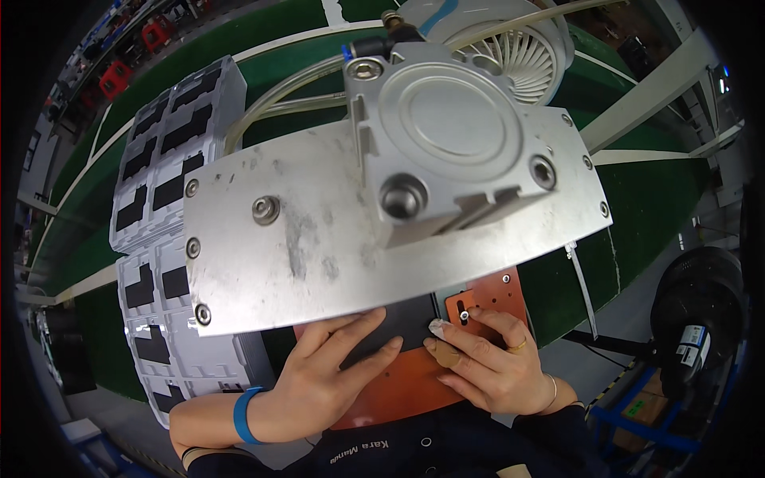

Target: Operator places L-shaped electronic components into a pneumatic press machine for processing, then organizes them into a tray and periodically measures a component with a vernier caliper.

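A flat black piece point(405, 322) lies on an orange plate point(390, 389) beneath a metal press. My left hand point(331, 362) rests on the black piece's left side, index finger and thumb apart. My right hand point(496, 365) is at the piece's right edge, its fingers spread and slightly bent. White and tan wrappings cover two of its fingertips. Another of its fingers touches a small orange slotted block point(457, 303) bolted to the plate. The far part of the black piece is hidden under the press's silver top plate point(319, 231).
A metal air cylinder point(446, 119) with clear hoses point(295, 84) sits on the press. White trays point(179, 143) with black cut-out pieces are stacked at left on the green table point(661, 207). Behind stands a white fan point(522, 60); at right, a black cylindrical machine point(693, 311).
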{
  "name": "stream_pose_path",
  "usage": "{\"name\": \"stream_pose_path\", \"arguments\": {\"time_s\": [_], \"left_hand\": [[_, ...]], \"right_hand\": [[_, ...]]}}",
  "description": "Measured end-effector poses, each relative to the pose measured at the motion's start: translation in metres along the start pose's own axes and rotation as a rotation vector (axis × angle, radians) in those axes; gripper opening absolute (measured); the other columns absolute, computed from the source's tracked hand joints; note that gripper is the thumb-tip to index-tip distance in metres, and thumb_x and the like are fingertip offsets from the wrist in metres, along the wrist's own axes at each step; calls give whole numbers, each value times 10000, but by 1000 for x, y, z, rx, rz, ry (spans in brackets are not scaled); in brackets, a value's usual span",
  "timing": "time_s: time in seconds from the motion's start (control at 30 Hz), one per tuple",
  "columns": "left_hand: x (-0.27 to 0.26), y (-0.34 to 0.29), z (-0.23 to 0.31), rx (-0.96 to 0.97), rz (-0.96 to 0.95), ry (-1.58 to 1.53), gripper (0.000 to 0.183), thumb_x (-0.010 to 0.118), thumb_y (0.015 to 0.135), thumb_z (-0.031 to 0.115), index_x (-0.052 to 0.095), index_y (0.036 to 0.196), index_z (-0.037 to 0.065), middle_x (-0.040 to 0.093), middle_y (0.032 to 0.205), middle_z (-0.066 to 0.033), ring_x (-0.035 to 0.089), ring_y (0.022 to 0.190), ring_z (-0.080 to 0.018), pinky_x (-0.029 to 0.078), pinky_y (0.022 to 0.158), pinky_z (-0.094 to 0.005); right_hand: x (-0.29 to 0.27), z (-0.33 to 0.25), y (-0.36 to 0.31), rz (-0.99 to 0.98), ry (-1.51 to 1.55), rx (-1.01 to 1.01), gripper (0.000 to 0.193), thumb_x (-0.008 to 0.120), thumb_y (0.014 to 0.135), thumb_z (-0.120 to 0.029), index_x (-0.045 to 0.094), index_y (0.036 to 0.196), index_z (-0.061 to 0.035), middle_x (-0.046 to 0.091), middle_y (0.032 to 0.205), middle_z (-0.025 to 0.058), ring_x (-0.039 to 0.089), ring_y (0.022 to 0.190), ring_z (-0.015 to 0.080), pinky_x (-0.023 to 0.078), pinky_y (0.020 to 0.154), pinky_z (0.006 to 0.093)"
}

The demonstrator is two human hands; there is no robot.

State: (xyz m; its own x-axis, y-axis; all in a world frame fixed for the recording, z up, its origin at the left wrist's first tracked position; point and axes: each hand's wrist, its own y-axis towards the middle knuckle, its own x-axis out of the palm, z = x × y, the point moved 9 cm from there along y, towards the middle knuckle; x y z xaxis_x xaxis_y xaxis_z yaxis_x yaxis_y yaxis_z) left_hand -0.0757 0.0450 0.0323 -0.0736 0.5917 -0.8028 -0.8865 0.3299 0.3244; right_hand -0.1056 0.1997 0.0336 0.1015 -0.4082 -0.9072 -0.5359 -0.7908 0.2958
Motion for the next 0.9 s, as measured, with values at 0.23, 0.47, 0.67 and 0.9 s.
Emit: {"name": "stream_pose_path", "arguments": {"time_s": [0.23, 0.47, 0.67, 0.9], "left_hand": [[-9, 8, -1, -20, 19, -104, 251, 798, 725, 50, 740, 968, 71, 633, 1234, -149, 568, 1067, -322, 517, 875, -371], [-30, -8, -2, -235, -108, -236, 262, 782, 781, 6, 532, 843, 49, 542, 861, -116, 592, 796, -315, 484, 673, -386], [-89, -87, -67, -613, -66, -409, 296, 800, 796, -34, 556, 948, 35, 652, 815, -27, 607, 738, -77, 502, 665, -252], [-127, -189, -188, -979, 61, -409, 284, 806, 809, 16, 760, 1088, -2, 761, 987, -82, 685, 895, -101, 545, 798, -240]], "right_hand": [[-31, 21, -16, 333, 178, 131, 350, 781, 770, -166, 751, 1090, -30, 700, 1141, 117, 620, 963, 286, 505, 855, 355], [-28, 17, -21, 381, 184, 170, 304, 726, 798, -81, 730, 1088, 9, 685, 1095, 172, 634, 967, 324, 509, 863, 402], [-23, 17, -26, 406, 194, 192, 249, 644, 838, 21, 701, 1077, 64, 687, 1094, 181, 628, 963, 313, 492, 867, 383], [-19, 10, -19, 395, 133, 197, 207, 624, 876, 33, 707, 1064, 59, 693, 1077, 164, 628, 952, 295, 486, 858, 370]]}}
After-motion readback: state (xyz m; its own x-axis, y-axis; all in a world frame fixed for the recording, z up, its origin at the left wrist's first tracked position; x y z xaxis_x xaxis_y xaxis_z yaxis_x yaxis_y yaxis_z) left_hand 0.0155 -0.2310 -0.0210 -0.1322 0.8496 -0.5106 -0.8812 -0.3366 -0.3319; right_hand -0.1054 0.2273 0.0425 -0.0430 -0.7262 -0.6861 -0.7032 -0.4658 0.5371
